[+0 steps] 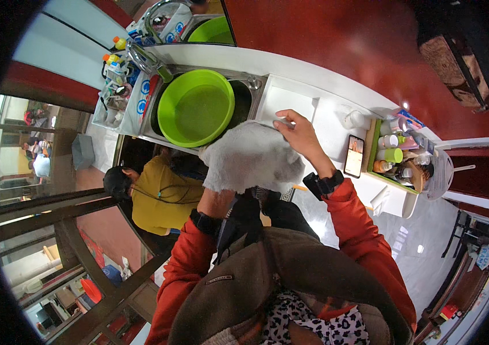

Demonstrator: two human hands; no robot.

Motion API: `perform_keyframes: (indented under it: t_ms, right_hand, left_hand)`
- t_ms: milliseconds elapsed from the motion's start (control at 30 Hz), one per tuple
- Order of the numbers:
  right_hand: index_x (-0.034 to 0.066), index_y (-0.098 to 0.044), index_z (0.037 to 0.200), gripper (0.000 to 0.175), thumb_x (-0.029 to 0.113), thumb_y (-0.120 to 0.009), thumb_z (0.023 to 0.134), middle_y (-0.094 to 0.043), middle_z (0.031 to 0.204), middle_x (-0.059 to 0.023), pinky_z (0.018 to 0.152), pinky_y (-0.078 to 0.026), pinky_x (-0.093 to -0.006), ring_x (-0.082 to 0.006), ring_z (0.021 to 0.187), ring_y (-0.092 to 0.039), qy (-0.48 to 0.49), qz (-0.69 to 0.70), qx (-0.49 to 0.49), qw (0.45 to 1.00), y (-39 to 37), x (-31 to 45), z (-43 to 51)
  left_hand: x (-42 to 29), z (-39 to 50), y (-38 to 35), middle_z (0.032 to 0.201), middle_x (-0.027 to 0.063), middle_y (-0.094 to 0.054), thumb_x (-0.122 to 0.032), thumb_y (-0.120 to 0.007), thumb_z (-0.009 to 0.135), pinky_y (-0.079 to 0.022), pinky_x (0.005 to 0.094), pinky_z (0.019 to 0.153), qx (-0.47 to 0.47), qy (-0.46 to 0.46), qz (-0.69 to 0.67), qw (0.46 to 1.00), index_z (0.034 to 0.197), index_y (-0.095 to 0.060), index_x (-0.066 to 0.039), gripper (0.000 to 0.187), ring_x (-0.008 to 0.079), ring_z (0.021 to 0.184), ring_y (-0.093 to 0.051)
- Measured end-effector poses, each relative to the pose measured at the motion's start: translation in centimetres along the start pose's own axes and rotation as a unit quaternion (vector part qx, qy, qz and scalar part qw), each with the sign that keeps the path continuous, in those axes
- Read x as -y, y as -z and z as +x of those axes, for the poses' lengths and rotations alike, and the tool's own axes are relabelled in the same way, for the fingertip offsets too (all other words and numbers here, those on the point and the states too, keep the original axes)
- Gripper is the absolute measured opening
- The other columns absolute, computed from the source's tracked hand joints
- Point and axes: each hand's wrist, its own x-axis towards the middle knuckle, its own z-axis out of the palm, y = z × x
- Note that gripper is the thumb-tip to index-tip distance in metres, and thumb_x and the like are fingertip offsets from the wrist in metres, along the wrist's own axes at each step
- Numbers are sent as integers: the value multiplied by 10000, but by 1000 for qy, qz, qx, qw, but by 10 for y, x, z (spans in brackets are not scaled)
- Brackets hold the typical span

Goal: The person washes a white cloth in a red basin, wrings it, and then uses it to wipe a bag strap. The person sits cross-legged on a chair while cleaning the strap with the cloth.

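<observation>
A light grey, fluffy towel (249, 155) is draped over my left hand (217, 202), of which only the wrist side shows. The fingers are hidden beneath the cloth, which the hand holds up in front of the sink. At the towel's far right edge is my right hand (301, 133), with index finger and thumb curved and a gap between their tips. The thumb lies against the cloth; whether the other fingers grip it cannot be told. Just beyond the towel, a green plastic basin (223, 90) with some water in it sits in the metal sink (156, 133).
A chrome faucet (145, 60) stands behind the basin, beside bagged bottles (117, 82). On the white counter (289, 101) are a white cup (353, 120), a lit smartphone (353, 156) and a green-edged box (374, 142) of toiletries. Close on the left, a person in mustard clothing (158, 189) bends down.
</observation>
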Motion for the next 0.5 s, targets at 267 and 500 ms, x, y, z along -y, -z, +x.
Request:
perform_keyframes:
  t_ms: [267, 500]
  right_hand:
    - [49, -673, 1007, 194, 169, -601, 873, -657, 1050, -141, 860, -490, -378, -314, 966, -621, 145, -204, -61, 966, -28, -12, 70]
    - [78, -642, 1056, 224, 133, -604, 842, -649, 1068, -121, 856, -479, -410, -313, 1028, -586, 231, -303, -65, 922, -81, 8, 166]
  left_hand:
    - [85, 108, 28, 1210, 108, -552, -261, -603, 890, -423, 372, 980, -32, -62, 261, 963, 1309, -447, -53, 493, 257, 1114, -523]
    - [73, 178, 40, 1031, 122, -637, -251, -701, 752, -494, 387, 815, -119, -73, 137, 981, 1117, -579, -67, 426, 296, 916, -629]
